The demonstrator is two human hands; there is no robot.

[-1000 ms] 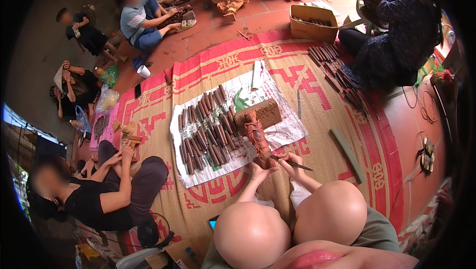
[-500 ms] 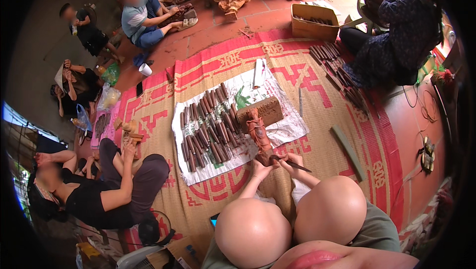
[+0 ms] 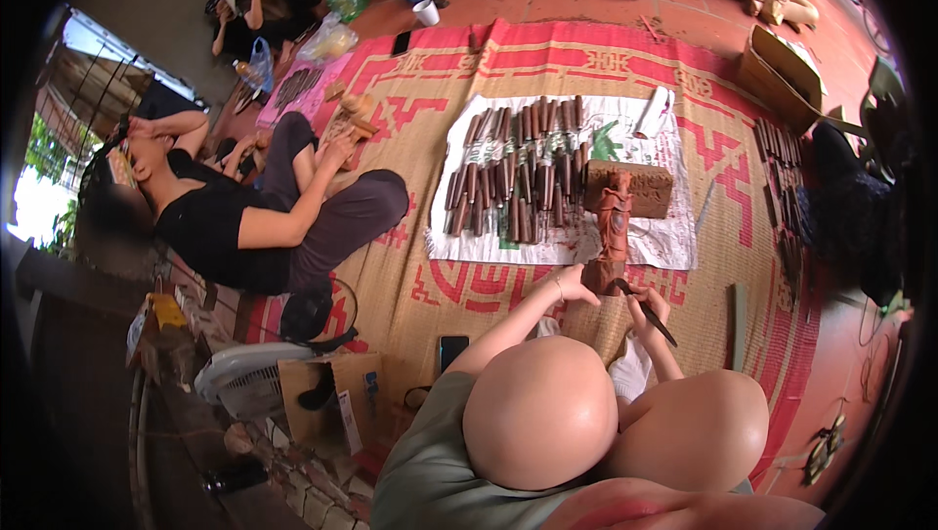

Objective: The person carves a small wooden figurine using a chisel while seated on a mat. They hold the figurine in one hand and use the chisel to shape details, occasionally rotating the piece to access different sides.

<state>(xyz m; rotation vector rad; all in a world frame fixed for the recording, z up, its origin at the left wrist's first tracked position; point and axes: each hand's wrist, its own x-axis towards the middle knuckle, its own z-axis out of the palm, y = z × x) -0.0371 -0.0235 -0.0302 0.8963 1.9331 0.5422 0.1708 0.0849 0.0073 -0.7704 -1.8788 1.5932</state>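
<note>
The carved reddish-brown figure [image 3: 614,217] is directly in front of the person, base toward the body, at the near edge of a white printed sheet [image 3: 669,249]. Its upper part overlaps a carved wooden block [image 3: 650,186] in view; whether the two touch cannot be determined.

The left hand [image 3: 575,286] is at the left side of the figure's base, thumb spread away from the fingers; contact of the fingertips with the base cannot be confirmed. The right hand [image 3: 649,307], on the other side, pinches a slim dark tool [image 3: 661,328] between thumb and fingers, its far end close to the base.

Rows of brown-handled tools [image 3: 520,178] lie on the sheet, left of the block, with a white roll [image 3: 655,112] at the far right corner. The sheet lies on a red-and-straw patterned mat [image 3: 528,83]. A grey-green bar [image 3: 738,325] lies to the right; farther off on that side are a second group of tools [image 3: 779,173] and an open cardboard box [image 3: 782,85]. At left, a co-worker in a black top [image 3: 215,208] sits beside a pale wood piece [image 3: 357,115].
</note>
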